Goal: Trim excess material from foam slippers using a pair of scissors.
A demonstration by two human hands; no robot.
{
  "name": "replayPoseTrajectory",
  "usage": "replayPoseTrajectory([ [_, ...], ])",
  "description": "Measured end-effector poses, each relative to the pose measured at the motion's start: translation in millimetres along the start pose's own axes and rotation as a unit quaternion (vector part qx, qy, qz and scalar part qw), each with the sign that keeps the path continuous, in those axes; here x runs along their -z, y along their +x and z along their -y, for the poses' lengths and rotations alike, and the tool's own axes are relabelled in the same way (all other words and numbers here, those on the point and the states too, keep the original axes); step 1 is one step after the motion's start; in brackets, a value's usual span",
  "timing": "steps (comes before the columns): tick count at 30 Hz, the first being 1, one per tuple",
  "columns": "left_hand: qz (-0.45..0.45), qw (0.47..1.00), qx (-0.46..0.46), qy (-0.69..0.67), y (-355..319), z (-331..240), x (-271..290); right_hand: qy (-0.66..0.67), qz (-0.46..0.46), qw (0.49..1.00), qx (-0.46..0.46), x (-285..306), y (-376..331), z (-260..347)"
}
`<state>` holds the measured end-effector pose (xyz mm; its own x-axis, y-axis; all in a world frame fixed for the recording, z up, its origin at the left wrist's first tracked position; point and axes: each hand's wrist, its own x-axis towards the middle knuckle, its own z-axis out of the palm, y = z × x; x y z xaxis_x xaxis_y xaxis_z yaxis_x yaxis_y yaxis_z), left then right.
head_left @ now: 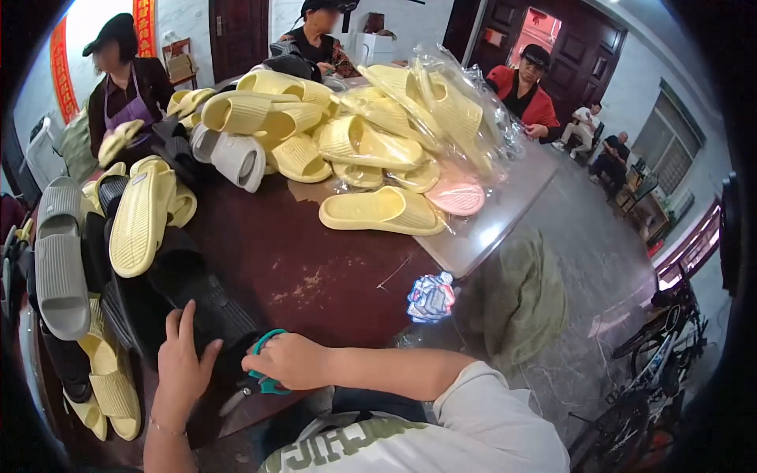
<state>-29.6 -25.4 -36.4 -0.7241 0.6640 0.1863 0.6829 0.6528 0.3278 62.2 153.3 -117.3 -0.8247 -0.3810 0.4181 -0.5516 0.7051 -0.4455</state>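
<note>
My right hand (285, 361) is closed round the teal handles of a pair of scissors (270, 385), whose blades point down and to the left over the table's near edge. To the left of it, my left hand (183, 364) has its thumb and fingers apart, with the fingertips at a black slipper (211, 303). Part of that slipper lies in shadow among other dark ones. Beside them rests a yellow slipper (136, 225), and farther left is a grey slipper (61, 280).
Yellow slippers (367, 146), some in clear plastic, heap across the far side of the dark red table (315, 276). A pink slipper (456, 198) and a bundle of small labels (430, 299) lie to the right. Several people stand or sit beyond; a green sack (524, 296) is at right.
</note>
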Motion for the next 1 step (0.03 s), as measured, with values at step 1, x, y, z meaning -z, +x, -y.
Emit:
replayPoseTrajectory([
  [1,0.000,1.000,-0.018,-0.019,9.0,8.6,-1.0,-0.031,-0.066,0.996,0.059,-5.8,-2.7,-4.9],
])
